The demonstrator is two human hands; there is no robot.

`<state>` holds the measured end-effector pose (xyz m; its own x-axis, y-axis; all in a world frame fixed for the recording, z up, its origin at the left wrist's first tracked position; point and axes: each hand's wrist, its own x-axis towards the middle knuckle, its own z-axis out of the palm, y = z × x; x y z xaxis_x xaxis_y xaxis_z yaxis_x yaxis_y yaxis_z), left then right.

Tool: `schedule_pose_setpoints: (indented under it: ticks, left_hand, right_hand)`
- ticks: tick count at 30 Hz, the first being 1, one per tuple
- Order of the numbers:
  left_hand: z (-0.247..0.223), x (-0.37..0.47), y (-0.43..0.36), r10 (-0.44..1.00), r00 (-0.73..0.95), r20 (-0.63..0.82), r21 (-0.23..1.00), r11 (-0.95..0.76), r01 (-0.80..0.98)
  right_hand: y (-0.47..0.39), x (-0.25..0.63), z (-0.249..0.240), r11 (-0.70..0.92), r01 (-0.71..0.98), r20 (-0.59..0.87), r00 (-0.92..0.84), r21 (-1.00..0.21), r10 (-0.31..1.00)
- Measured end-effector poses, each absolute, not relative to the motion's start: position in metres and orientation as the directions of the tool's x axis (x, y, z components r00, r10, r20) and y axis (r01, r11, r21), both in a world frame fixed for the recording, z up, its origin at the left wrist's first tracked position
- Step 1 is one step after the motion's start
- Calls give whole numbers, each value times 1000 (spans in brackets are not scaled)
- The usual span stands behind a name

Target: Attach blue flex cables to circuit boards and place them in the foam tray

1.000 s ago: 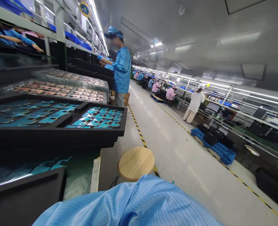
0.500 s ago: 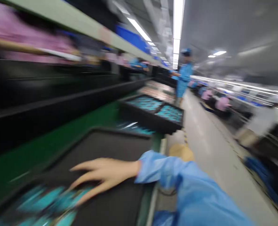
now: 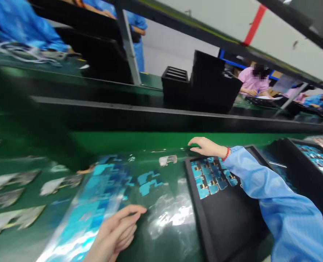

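My left hand point(image 3: 116, 233) is closed at the lower middle. Its thumb and forefinger are pressed together and the other fingers curl under. Anything in the pinch is too small or hidden to make out. Beside it lies a strip of blue film pieces point(image 3: 95, 203), with loose blue cut-outs point(image 3: 147, 183) to the right. My right hand point(image 3: 206, 146), red bracelet at the wrist, hovers by the far edge of a black tray point(image 3: 232, 233). Its fingers are apart, with nothing seen between them. Several blue-covered circuit boards point(image 3: 213, 176) fill the tray's far part. One pale board point(image 3: 168, 160) lies on the bench left of that hand.
Several silvery circuit boards point(image 3: 16, 216) lie on the green bench at left. Another black tray point(image 3: 311, 171) with blue-covered boards stands at far right. A dark ledge point(image 3: 139, 114) runs behind the bench, bearing black boxes point(image 3: 174, 85). Across it, people point(image 3: 255, 82) sit working.
My view has swung left from the aisle to the bench. My right hand has left the boards in the tray for its far edge. My left hand has come into view.
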<state>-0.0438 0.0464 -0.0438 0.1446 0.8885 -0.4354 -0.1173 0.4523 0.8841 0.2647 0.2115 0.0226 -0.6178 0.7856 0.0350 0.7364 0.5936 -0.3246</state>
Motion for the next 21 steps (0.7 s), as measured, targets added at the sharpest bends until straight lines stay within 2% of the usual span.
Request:
schedule_pose_setpoints:
  ticks: [3, 5, 9, 11, 18, 19, 21]
  left_hand:
    - [-39, -45, 48, 891, 145, -431, 868, 453, -205]
    - [-36, -43, 50, 894, 153, -421, 865, 447, -227]
    - [-35, -39, 53, 898, 161, -410, 864, 439, -248]
    - [-36, -38, 52, 904, 170, -393, 870, 425, -248]
    - [-37, -37, 51, 956, 58, -288, 920, 293, -260]
    - [-37, -36, 51, 960, 35, -278, 923, 277, -266]
    - [-37, -33, 51, 964, 10, -266, 925, 258, -280]
  right_hand:
    - [204, 220, 12, 657, 657, 37, -696, -369, 717]
    - [193, 201, 5, 674, 650, 31, -711, -351, 702]
    - [195, 183, -14, 605, 754, 28, -620, -258, 784]
    - [209, 182, -23, 571, 773, 21, -589, -276, 808]
    - [223, 182, -15, 464, 725, -10, -544, -509, 839]
    - [213, 179, -12, 440, 705, -20, -540, -556, 841]
    - [184, 166, -7, 322, 607, -62, -525, -726, 849]
